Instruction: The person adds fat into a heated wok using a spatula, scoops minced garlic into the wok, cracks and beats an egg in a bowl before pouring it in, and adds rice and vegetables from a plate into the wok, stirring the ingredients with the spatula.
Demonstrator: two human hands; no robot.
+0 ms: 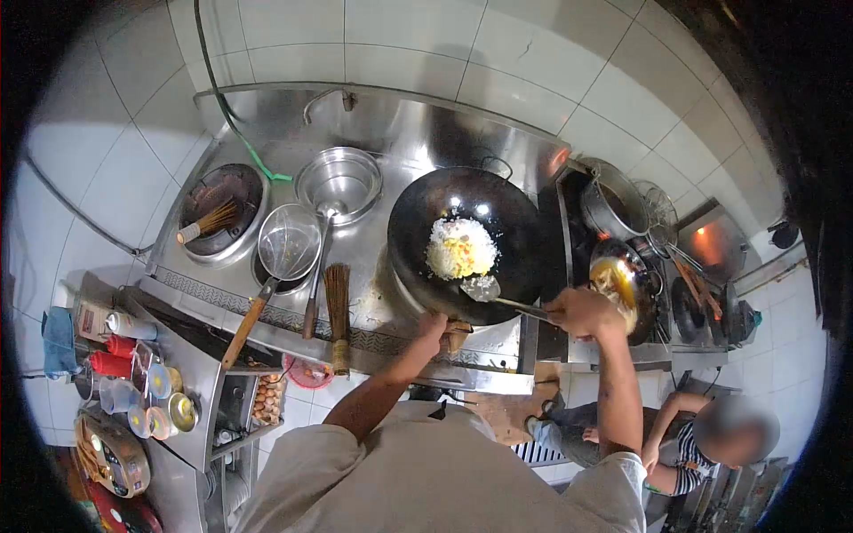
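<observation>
A large black wok (418, 222) sits on the steel range with white rice (450, 244) and yellow bits, which look like egg, heaped in its middle. My right hand (586, 314) is closed around the handle of a metal wok spatula (481, 288), whose head rests in the wok at the near edge of the rice. At the wok's near rim, my left hand (433, 331) is closed on a folded brown cloth (458, 336). The wok's near handle, if it is under the cloth, is hidden.
Left of the wok are a bamboo brush (338, 306), a strainer (290, 242), a ladle (320, 266) and a steel bowl (338, 182). To the right stand a pan (615, 280) of yellowish liquid and a pot (613, 200). Another person (689, 444) sits at the lower right.
</observation>
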